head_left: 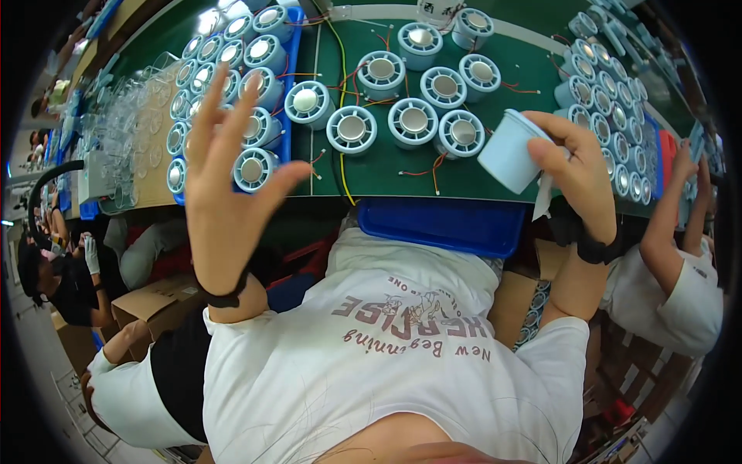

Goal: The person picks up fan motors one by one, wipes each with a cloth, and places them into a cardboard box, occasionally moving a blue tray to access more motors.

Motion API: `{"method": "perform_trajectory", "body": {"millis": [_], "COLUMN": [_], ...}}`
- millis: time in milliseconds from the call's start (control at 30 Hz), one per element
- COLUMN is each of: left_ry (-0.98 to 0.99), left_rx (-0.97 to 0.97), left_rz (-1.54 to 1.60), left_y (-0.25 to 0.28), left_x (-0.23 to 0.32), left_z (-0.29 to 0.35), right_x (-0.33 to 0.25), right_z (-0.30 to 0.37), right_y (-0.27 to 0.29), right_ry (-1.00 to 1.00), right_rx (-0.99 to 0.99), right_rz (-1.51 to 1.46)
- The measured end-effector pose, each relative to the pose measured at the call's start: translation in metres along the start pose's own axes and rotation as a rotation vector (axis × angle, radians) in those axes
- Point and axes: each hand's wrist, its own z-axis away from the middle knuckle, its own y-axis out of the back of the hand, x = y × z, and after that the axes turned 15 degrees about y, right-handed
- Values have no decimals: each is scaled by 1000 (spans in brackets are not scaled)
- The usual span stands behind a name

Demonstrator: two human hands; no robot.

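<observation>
My right hand [580, 166] grips a light blue cup-shaped housing [510, 151], tilted, over the table's near edge. A strip of white cloth or tissue [543, 199] hangs below that hand. My left hand [224, 182] is raised with its fingers spread, holding nothing, in front of a blue tray [291, 81] filled with round light blue units. Between my hands, several loose units stand on the green mat, such as one slotted unit [413, 124] with a silver disc in its middle. Thin red wires [437, 174] trail from some of them.
Clear plastic cups [135, 127] are heaped at the left. More blue units [603, 100] stand in rows at the right. A blue bin [440, 228] sits under the table edge before me. A yellow-green cable [342, 93] crosses the mat. Co-workers [665, 263] sit on both sides.
</observation>
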Motion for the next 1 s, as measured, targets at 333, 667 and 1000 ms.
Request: {"method": "perform_trajectory", "body": {"millis": [333, 667, 1000], "left_ry": [-11, 42, 117], "left_rx": [-706, -583, -391], "left_rz": [833, 937, 962], "left_y": [-70, -74, -42], "left_x": [52, 51, 41], "left_z": [13, 19, 37], "right_x": [-43, -51, -46], "right_z": [12, 31, 37], "right_y": [-31, -42, -27], "right_ry": [164, 1109, 1211], "right_rx": [6, -79, -515], "right_rz": [-215, 116, -309]}}
